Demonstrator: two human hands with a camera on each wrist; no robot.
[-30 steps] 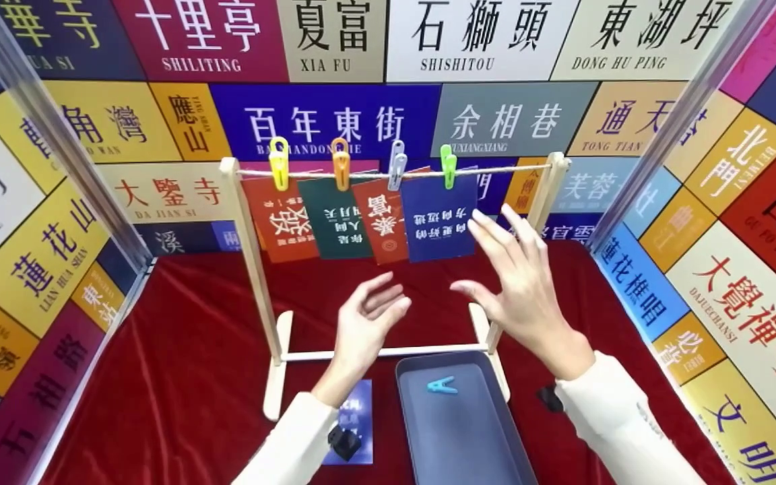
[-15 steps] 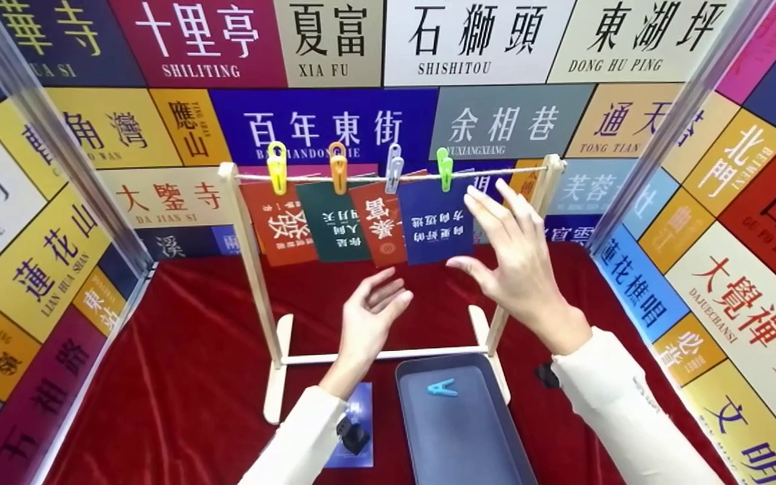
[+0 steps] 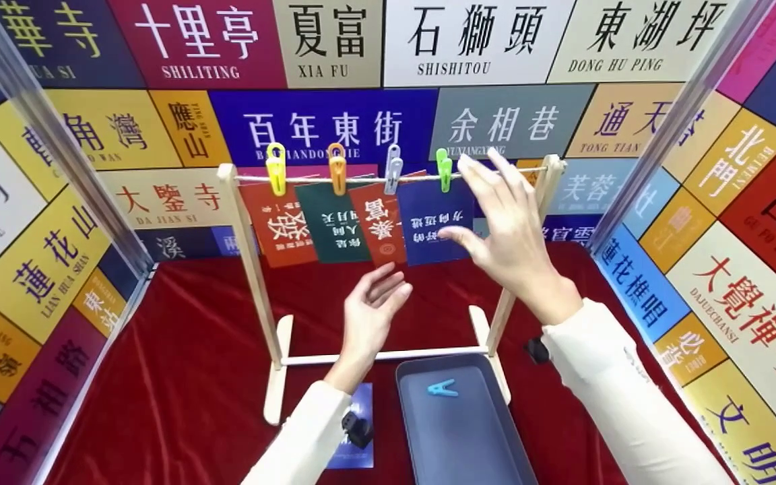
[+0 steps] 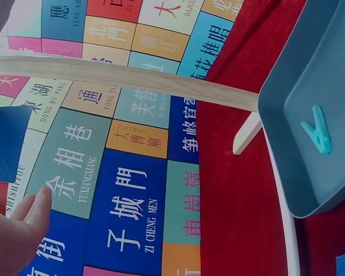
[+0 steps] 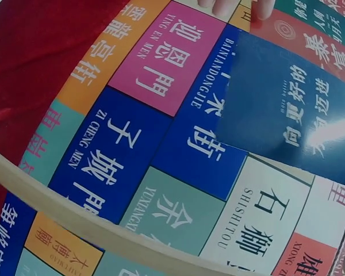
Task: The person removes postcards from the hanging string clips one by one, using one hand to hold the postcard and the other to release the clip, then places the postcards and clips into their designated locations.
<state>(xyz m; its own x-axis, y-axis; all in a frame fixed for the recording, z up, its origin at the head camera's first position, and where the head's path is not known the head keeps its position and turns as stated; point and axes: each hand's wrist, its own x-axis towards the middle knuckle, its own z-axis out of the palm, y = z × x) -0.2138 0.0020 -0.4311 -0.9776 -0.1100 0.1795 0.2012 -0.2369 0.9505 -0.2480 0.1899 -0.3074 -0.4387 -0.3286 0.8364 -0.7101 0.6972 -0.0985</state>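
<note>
My right hand [image 3: 512, 239] is raised beside the blue card [image 3: 432, 222], fingers extended and thumb overlapping the card in the head view. Its fingertips are right by the green clothespin [image 3: 444, 176], which clips that card to the string. My left hand [image 3: 371, 313] hovers below the cards with fingers loosely bent and nothing in them. To the left hang a red card [image 3: 381, 232] under a grey clothespin [image 3: 393, 168], a dark green card [image 3: 334, 225] under an orange one, and another red card [image 3: 280, 229] under a yellow one. The right wrist view shows the blue card [image 5: 282, 109] up close.
A wooden rack [image 3: 253, 269] holds the string. In front, a grey-blue tray [image 3: 455, 444] contains a light-blue clothespin [image 3: 442, 388]. One more blue card [image 3: 359, 458] lies on the red cloth [image 3: 172, 377], partly behind my left sleeve. Walls of coloured sign panels surround the table.
My right hand has risen and shifted slightly left, bringing its fingertips from the blue card's edge up to the green clothespin. The left hand has moved slightly right and up.
</note>
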